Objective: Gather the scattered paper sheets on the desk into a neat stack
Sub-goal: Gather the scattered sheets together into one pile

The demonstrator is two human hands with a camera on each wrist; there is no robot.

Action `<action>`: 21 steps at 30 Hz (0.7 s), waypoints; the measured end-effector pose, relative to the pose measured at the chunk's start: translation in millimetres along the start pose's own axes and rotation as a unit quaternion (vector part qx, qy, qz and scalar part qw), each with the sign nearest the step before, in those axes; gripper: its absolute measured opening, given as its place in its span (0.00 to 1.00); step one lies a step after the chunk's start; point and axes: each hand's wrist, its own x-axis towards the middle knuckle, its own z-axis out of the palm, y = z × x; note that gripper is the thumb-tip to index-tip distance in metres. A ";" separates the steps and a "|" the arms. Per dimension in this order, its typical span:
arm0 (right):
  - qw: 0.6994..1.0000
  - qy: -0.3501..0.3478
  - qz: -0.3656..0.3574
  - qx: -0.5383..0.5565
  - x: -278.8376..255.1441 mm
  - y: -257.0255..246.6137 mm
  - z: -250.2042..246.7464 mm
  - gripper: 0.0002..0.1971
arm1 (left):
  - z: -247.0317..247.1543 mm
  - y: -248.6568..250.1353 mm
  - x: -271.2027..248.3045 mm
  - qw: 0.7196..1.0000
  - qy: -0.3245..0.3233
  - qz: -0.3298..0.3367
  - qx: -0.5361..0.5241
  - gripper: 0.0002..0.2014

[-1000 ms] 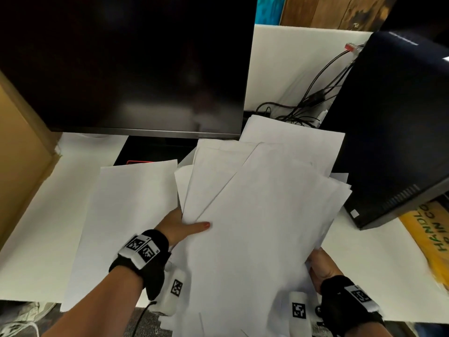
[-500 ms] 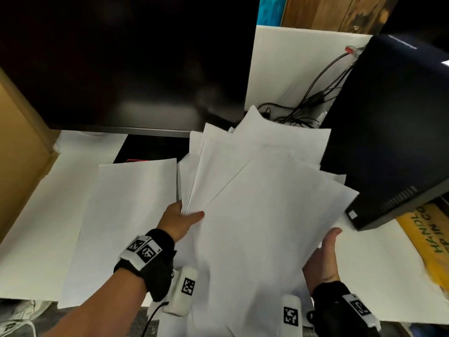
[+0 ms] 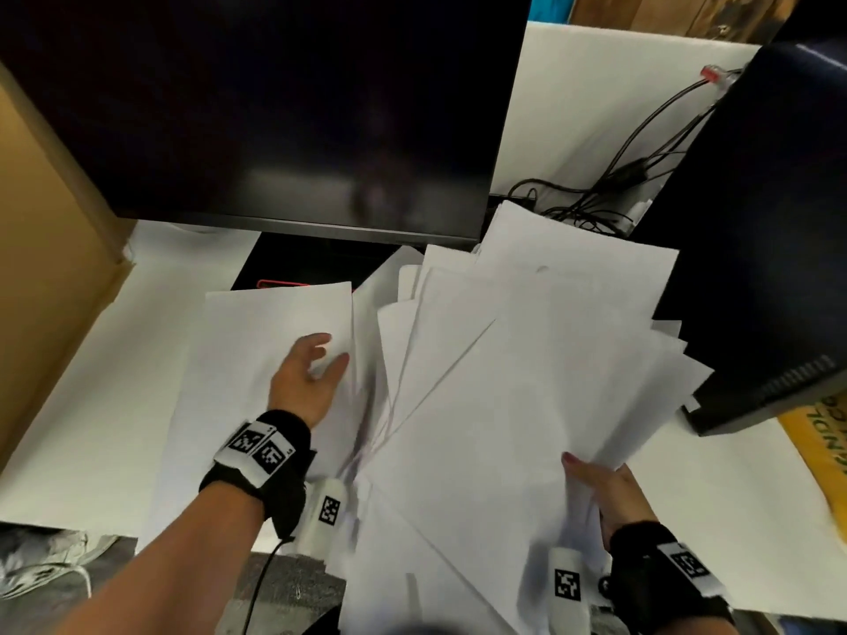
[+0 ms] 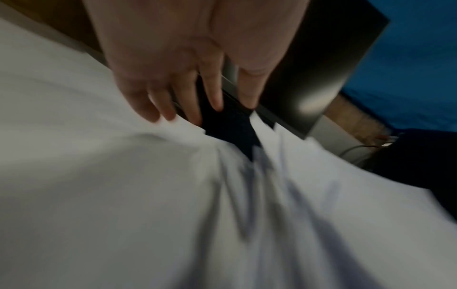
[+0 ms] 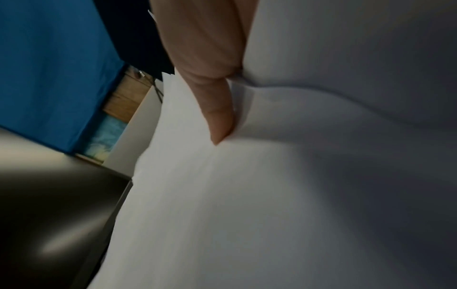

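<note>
Leaving the fanned bundle [image 3: 518, 382], the left hand [image 3: 305, 382] has reached onto the lone sheet [image 3: 256, 359], fingers loosely spread, probably to drag it in. Meanwhile the right hand [image 3: 605, 490] pinches the bundle's edge, steadying it.

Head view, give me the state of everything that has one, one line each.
Fanned sheets: splayed, unaligned, held by right hand.
Single sheet: flat on desk, under left hand.
Left hand: fingers relaxed, open.
Monitor: dark.

White desk [image 3: 105, 405] under paper sheets [image 3: 256, 359]
</note>
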 end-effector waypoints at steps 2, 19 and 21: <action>1.000 0.000 0.012 0.024 -0.8 -1.8 -3.7 0.18 | -30.4 -18.0 11.9 0.985 0.115 -0.044 0.119 0.27; 0.989 -0.073 0.076 0.101 5.3 1.9 -11.9 0.08 | -29.2 -18.4 21.5 0.988 -0.019 -0.072 0.134 0.18; 0.990 -0.070 0.075 0.095 6.3 3.0 -12.6 0.10 | -29.1 -11.7 24.3 0.990 0.007 -0.068 0.127 0.14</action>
